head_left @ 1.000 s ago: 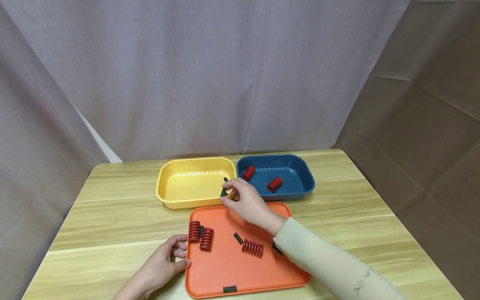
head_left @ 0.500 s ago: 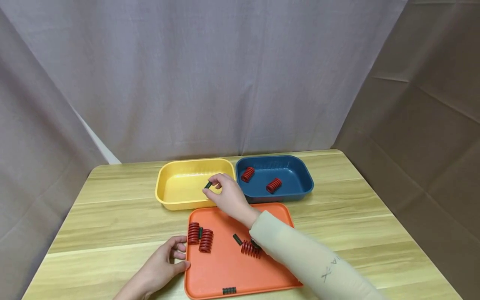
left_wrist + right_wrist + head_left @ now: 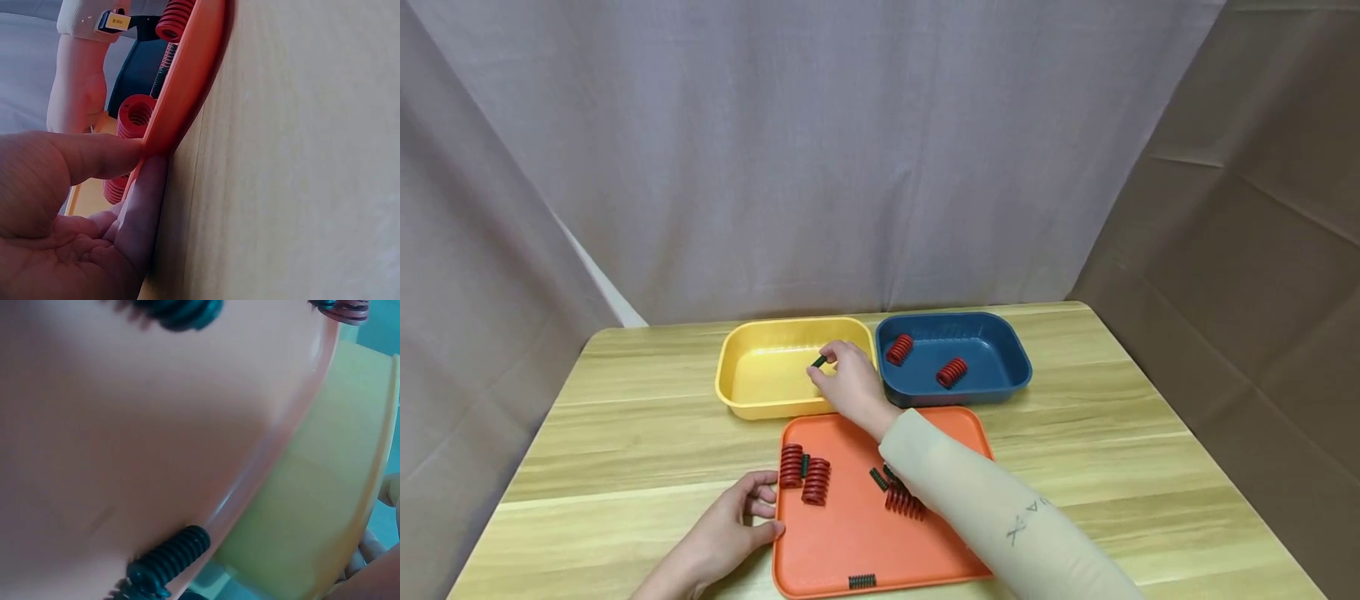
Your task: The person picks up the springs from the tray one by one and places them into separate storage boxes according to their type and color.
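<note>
My right hand (image 3: 855, 387) pinches a small dark green spring (image 3: 819, 361) between thumb and fingers, over the right half of the yellow bin (image 3: 752, 410). My left hand (image 3: 730, 525) grips the left rim of the orange tray (image 3: 835, 542); the left wrist view shows the thumb above the tray edge (image 3: 172, 112) and a finger beneath it. Two red coil springs (image 3: 816, 481) lie near that rim with a small green spring (image 3: 805, 465) between them. A third red spring (image 3: 904, 502) is partly hidden by the right sleeve, beside small dark springs (image 3: 877, 478).
A blue bin (image 3: 1000, 379) holding two red springs (image 3: 952, 372) stands right of the yellow one, behind the tray. One more small dark spring (image 3: 862, 581) lies along the tray's front edge. Grey cloth (image 3: 850, 167) hangs behind the wooden table (image 3: 625, 433).
My right hand has moved left from the yellow bin's right edge to over its inside, and the pinched spring has tilted from nearly upright. My left hand has stayed at the tray rim.
</note>
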